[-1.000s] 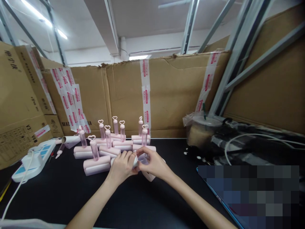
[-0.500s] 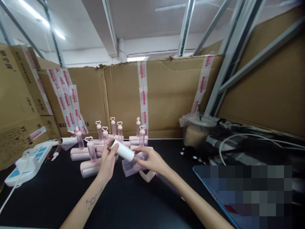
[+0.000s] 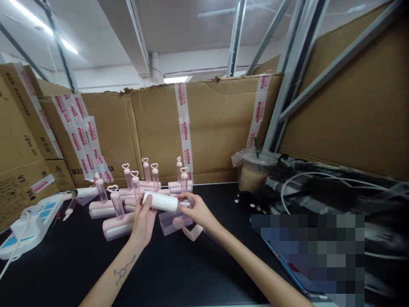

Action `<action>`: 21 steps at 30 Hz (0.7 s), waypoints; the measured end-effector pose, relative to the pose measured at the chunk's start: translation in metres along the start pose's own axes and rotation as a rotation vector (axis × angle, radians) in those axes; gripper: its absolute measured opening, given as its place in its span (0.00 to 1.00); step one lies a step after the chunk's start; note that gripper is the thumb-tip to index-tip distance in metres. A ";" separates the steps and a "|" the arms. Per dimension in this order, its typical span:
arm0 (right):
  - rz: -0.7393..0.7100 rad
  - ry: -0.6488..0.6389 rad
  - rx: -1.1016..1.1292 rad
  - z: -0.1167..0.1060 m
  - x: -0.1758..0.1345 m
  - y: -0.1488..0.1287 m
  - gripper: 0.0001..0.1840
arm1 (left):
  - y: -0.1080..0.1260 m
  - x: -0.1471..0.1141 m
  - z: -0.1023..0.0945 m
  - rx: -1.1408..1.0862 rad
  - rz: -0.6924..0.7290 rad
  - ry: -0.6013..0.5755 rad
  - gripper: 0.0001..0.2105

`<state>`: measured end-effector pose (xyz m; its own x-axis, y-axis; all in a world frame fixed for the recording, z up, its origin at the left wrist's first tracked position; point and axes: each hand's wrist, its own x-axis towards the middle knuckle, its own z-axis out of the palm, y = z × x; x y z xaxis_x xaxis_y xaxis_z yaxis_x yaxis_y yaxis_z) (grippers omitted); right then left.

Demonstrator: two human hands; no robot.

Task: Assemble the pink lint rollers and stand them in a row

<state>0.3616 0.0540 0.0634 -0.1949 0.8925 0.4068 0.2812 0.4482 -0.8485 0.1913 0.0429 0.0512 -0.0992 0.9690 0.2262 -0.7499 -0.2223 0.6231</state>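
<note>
A white roll (image 3: pixel 161 202) lies almost level between my hands above the black table. My left hand (image 3: pixel 144 217) is wrapped round its left end, thumb on top. At the other end, the fingers of my right hand (image 3: pixel 194 209) pinch the roll's edge. Just below it is an open translucent pale purple case (image 3: pixel 169 224), with a pink curved piece (image 3: pixel 192 233) beside it. Behind and left of my hands stand several pink cylindrical pieces, each with a clear stem and heart-shaped loop, such as the nearest one (image 3: pixel 117 204).
At the left lies a white power strip (image 3: pixel 41 228) with a plug in it; another roll with a bare core (image 3: pixel 81 192) rests behind it. A drink cup (image 3: pixel 255 172) and cables (image 3: pixel 306 175) are at the right, near a blue-edged device (image 3: pixel 281 264). Cardboard walls (image 3: pixel 153 128) enclose the table.
The white roll has turned from a slant to nearly level, and its brown core opening no longer shows. Both hands stay on it. The whole view has shifted slightly.
</note>
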 end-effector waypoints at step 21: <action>0.073 -0.013 0.066 -0.002 -0.004 -0.008 0.15 | 0.000 -0.009 0.004 -0.043 -0.002 -0.052 0.13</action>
<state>0.3621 0.0465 0.0692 -0.1888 0.9218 0.3386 0.2330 0.3770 -0.8964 0.1946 0.0341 0.0522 -0.0641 0.9623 0.2642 -0.7777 -0.2140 0.5911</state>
